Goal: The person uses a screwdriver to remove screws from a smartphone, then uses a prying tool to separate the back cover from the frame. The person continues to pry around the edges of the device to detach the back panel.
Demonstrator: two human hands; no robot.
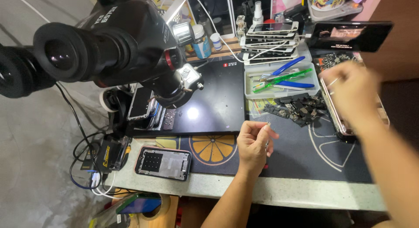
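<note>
My left hand rests on the dark citrus-print mat, fingers curled in. A tiny pale piece pokes out between its thumb and forefinger. My right hand is blurred with motion over a metal phone frame at the right. A thin light sliver shows at its fingertips; what it is cannot be made out. A pile of small dark phone parts lies between the two hands.
A black microscope hangs over a black work pad. Also here: a clear tray of pliers and tweezers, stacked phone screens, a phone housing near the table's front edge, and cables at left.
</note>
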